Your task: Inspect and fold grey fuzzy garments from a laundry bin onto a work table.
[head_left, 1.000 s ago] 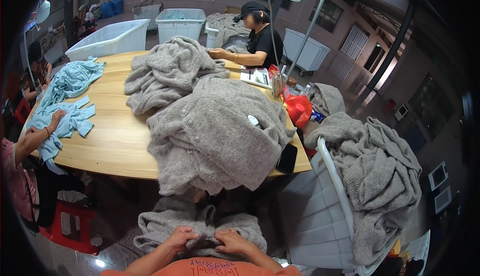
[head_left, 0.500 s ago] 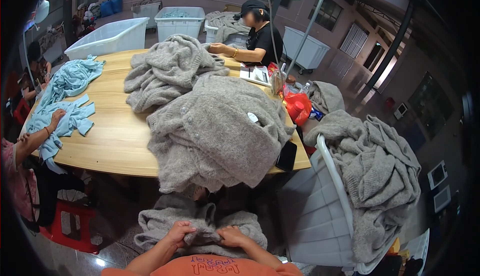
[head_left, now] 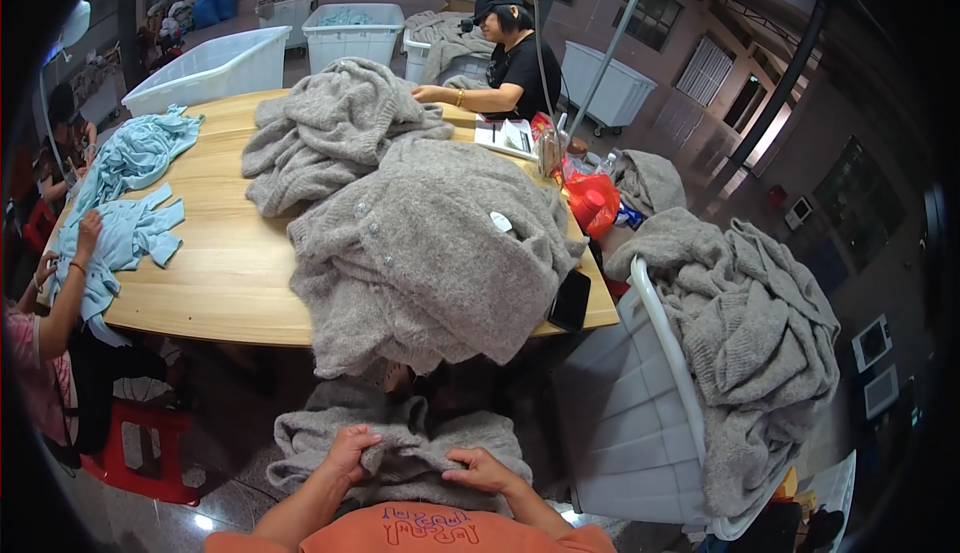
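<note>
A grey knitted garment (head_left: 405,448) lies bunched across my lap, below the table's near edge. My left hand (head_left: 350,453) is closed on a fold of it, thumb and fingers pinched together. To the right, my right hand (head_left: 484,471) grips the same garment, its thumb pointing inward and the fingertips partly hidden in the knit. A stretch of fabric spans the gap between the two hands. Just beyond, a large pile of grey knitwear (head_left: 430,253) with small buttons and a white tag (head_left: 501,222) hangs slightly over the table edge.
On the wooden table (head_left: 210,283) sit a second grey pile (head_left: 335,128), light blue garments (head_left: 135,238) and a black phone (head_left: 571,301). A white bin (head_left: 630,413) heaped with grey knitwear stands at my right. One co-worker sits across, another at left near a red stool (head_left: 145,453).
My hands have moved slightly apart, the left rising a little and the right shifting right along the garment. The left co-worker's hand has lifted off the blue fabric. The view has shifted slightly.
</note>
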`<control>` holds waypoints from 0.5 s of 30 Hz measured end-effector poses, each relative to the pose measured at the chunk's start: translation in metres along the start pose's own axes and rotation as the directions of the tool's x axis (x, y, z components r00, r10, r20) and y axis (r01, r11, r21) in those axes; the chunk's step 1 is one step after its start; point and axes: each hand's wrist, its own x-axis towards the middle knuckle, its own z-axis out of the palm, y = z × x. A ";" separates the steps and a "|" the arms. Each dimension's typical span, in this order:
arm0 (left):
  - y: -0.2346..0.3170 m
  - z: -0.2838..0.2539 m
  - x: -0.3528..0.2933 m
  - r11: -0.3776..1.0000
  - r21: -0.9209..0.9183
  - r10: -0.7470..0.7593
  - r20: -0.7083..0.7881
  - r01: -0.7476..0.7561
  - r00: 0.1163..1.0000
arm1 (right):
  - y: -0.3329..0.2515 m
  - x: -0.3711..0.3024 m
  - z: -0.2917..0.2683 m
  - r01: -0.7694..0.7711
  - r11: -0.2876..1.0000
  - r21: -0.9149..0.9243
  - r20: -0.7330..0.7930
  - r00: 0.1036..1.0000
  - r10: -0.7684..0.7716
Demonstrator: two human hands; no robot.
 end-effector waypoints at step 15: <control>-0.037 0.016 0.006 0.945 0.309 -0.170 0.180 0.109 0.969 | -0.038 0.021 0.037 0.523 0.744 -0.415 -0.098 0.788 -0.608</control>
